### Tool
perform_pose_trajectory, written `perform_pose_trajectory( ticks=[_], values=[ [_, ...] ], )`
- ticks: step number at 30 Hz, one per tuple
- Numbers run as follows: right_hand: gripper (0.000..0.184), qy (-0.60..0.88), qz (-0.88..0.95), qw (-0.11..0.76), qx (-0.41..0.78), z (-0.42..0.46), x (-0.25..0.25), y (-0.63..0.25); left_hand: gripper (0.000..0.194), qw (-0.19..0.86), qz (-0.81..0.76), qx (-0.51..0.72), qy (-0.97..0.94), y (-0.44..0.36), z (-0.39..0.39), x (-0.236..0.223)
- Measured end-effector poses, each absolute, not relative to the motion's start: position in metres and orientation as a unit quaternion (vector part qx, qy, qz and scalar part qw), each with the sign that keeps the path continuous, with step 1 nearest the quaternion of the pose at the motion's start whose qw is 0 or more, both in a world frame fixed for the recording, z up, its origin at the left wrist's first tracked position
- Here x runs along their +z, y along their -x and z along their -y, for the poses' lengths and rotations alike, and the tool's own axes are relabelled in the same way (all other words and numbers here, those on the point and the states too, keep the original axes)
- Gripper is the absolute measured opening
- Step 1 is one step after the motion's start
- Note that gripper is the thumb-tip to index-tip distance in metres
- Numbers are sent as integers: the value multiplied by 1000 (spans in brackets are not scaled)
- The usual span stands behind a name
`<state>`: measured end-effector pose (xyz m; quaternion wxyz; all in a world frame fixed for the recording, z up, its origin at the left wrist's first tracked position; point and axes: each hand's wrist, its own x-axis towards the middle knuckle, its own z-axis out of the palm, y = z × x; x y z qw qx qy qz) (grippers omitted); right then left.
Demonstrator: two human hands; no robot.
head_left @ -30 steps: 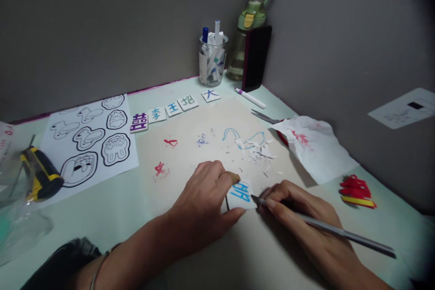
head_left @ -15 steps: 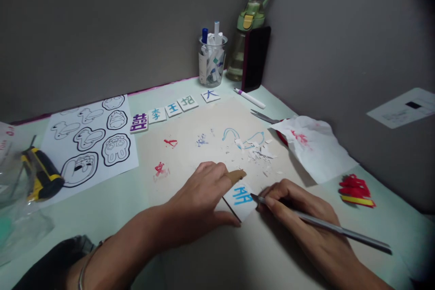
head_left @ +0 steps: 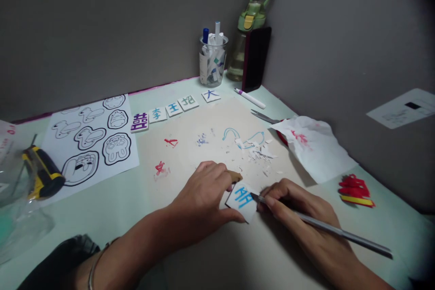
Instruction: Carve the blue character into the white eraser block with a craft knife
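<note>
My left hand (head_left: 207,199) is closed on a small white square tile (head_left: 250,214) with blue character strokes on its top, gripping its edges between thumb and fingers. A brown strip (head_left: 235,175) shows at the left forefinger; what it is I cannot make out. My right hand (head_left: 299,208) grips a slim grey craft knife (head_left: 340,231) like a pen. The blade's tip rests on or just over the tile's right side, by the blue strokes. Beyond the hands lie white shavings (head_left: 261,152) on a beige board (head_left: 190,163).
Several lettered tiles (head_left: 173,108) stand in a row at the back. Behind are a marker jar (head_left: 213,63), a green bottle (head_left: 251,18) and a dark phone-like slab (head_left: 257,59). Scissors (head_left: 265,117) and crumpled paper (head_left: 319,145) lie right, a drawing sheet (head_left: 91,145) and yellow-black cutter (head_left: 42,172) left.
The tile has turned a little within my left hand, and the left fingers and thumb have shifted around it. The knife and my right hand have stayed nearly in place.
</note>
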<state>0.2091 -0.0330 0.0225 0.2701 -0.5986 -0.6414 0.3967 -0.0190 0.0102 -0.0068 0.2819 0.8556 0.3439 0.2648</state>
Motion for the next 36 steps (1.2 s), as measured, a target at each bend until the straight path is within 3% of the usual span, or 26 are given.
perform_pose_trajectory(
  ticks=[18, 22, 26, 36],
  values=[
    [31, 581, 684, 265, 352, 37, 20, -207, 62, 250, -354, 279, -857, 14, -8, -8],
    [30, 598, 665, 262, 362, 36, 19, -208, 66, 285, -342, 248, -860, 21, -10, -3],
    [29, 601, 651, 264, 380, 34, 20, -208, 55, 318, -331, 233, -858, 25, -12, 2],
    [30, 610, 625, 279, 400, 32, 17, -210, 66, 245, -373, 282, -849, 11, -7, -4]
  ],
)
